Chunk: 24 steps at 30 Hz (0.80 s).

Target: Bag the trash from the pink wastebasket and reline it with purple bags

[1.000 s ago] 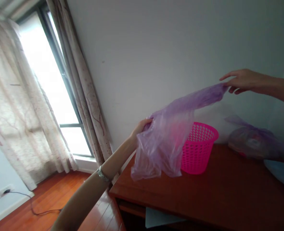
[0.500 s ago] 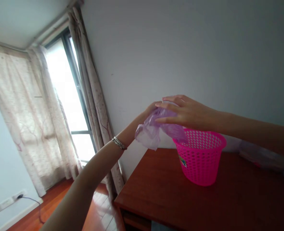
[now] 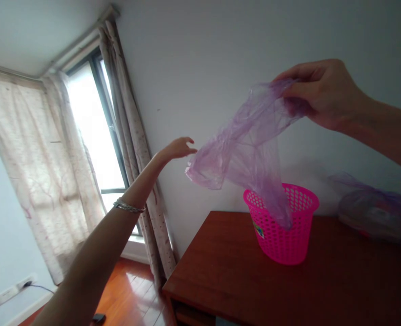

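Between finger and thumb, my right hand [image 3: 326, 93] pinches the top corner of a thin, see-through purple plastic bag [image 3: 251, 131]. The bag hangs slanting down to the left, and a lower fold drops in front of the pink basket's rim. My left hand [image 3: 179, 148], with a silvery bracelet at the wrist, is just beyond the bag's left end. Its thumb and fingers are apart with nothing between them. The pink basket [image 3: 284, 242], full of small holes and with a small label on its side, stands upright on the brown table [image 3: 221, 253].
A filled purple see-through bag [image 3: 377, 210] lies at the right rear of the table by the wall. To the left are a window [image 3: 93, 122] and patterned curtains [image 3: 51, 167]. A small dark object [image 3: 99, 318] is on the floor.
My hands have moved apart, the right up and rightward with the bag, the left away to the left. The crumpled bag has spread out between them. The basket stays put.
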Each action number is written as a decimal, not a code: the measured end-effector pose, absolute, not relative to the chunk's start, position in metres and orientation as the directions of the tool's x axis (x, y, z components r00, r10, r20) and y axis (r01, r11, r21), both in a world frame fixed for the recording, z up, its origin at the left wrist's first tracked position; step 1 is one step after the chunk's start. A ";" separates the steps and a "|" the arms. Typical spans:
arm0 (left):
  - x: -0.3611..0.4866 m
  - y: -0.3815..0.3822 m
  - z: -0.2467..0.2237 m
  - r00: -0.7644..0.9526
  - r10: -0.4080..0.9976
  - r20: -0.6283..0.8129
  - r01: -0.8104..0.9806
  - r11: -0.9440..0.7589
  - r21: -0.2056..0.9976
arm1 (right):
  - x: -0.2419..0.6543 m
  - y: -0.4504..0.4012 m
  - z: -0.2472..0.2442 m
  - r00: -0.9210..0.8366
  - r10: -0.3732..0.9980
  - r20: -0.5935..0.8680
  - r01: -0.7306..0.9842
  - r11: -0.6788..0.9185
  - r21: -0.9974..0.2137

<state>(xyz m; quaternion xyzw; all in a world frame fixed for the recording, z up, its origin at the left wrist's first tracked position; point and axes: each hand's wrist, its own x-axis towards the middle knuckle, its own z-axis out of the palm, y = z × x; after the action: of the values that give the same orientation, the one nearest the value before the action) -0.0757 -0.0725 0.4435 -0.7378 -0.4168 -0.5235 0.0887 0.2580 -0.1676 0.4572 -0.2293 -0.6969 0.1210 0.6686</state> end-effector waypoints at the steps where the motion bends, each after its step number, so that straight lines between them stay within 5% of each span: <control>1: -0.070 -0.083 0.446 0.083 0.497 0.863 0.706 -0.641 0.301 | 0.255 -0.169 0.458 -0.011 0.481 0.877 0.147 0.868 -0.474; 9: 0.003 -0.170 0.441 0.339 0.191 0.921 0.326 -0.942 0.075 | 0.218 -0.184 0.466 -0.165 0.462 0.871 0.143 0.885 -0.443; 16: -0.047 -0.149 0.447 0.191 0.401 0.896 0.301 -0.893 0.336 | 0.282 -0.158 0.473 -0.317 0.681 0.660 0.317 0.732 -0.602; 24: -0.045 -0.140 0.424 0.366 0.626 0.688 0.429 -0.770 0.473 | 0.244 -0.173 0.445 -0.488 0.649 0.583 -0.311 0.495 -0.811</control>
<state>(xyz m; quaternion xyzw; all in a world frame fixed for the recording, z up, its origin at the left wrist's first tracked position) -0.0454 -0.1397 0.4239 -0.8193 -0.3219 -0.4622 -0.1070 0.2441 -0.1732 0.4446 -0.1188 -0.7110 0.4884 0.4917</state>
